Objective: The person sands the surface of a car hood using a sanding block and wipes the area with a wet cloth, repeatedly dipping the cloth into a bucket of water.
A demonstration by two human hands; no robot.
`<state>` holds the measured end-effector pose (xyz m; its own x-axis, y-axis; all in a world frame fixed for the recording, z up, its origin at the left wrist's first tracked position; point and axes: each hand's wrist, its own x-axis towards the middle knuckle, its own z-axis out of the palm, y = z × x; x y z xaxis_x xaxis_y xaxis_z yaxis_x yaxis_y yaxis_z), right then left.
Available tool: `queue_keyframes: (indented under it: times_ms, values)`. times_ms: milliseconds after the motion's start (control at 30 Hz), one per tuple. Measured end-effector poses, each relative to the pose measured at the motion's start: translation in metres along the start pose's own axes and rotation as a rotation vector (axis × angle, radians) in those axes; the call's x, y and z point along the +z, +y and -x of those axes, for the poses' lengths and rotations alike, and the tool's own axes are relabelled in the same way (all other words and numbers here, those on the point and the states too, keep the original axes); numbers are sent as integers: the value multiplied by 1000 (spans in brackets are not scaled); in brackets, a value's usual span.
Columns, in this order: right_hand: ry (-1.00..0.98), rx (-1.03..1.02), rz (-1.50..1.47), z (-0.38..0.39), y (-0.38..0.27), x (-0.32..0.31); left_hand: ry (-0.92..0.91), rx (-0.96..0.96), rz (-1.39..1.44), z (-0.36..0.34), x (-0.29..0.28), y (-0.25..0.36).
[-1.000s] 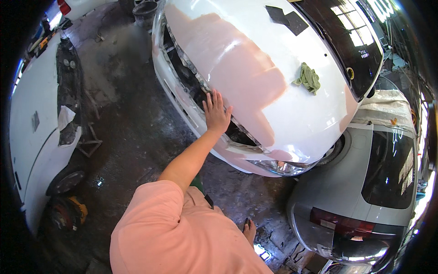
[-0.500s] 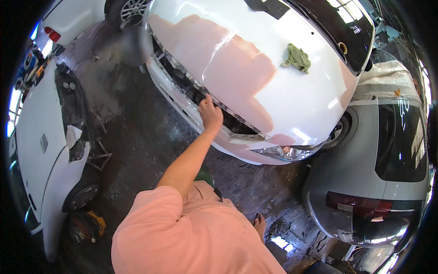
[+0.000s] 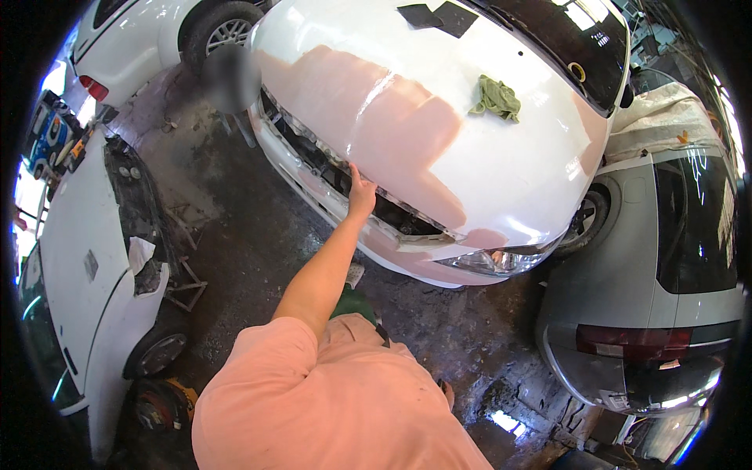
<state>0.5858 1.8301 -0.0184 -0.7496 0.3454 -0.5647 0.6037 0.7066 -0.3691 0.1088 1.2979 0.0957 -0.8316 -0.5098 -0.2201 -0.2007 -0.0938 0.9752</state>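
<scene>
A white car stands in front of me, its hood point(image 3: 313, 86) patched with pinkish filler or primer. Along the front, an open dark gap point(image 3: 395, 211) runs between the hood's edge and the bumper point(image 3: 290, 168). My left hand point(image 3: 362, 197) reaches out to that edge. One finger points up along it, the thumb lies to its right, and the other fingers curl at the lip, partly hidden. Low beside my shirt, my right hand point(image 3: 448, 394) is mostly covered, with something dark at its fingers. A crumpled green cloth point(image 3: 497, 99) lies on the hood.
Two dark sheets point(image 3: 454, 19) lie higher on the hood, and a yellow tape roll point(image 3: 577, 72) by the windshield. A partly stripped white car point(image 3: 74, 258) stands at left on metal stands point(image 3: 186, 290). At right is a grey car point(image 3: 603, 286). The dark floor point(image 3: 251, 227) has wet patches.
My left hand, which hovered bent over the gap, has closed in at the hood's front edge. My right hand is more hidden behind my shirt. The view has shifted slightly.
</scene>
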Motion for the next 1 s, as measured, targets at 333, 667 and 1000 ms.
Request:
queue_keyframes:
  times_ms: [333, 667, 1000]
  values:
    - [107, -70, 1, -8, -35, -9, -104, -263, 472, 55, 26, 5]
    - [36, -71, -4, -8, -38, 8, -1094, 1023, -596, 238, -1, 268]
    - [94, -120, -5, 24, -112, 5, -1180, 1550, -596, 402, -74, 453]
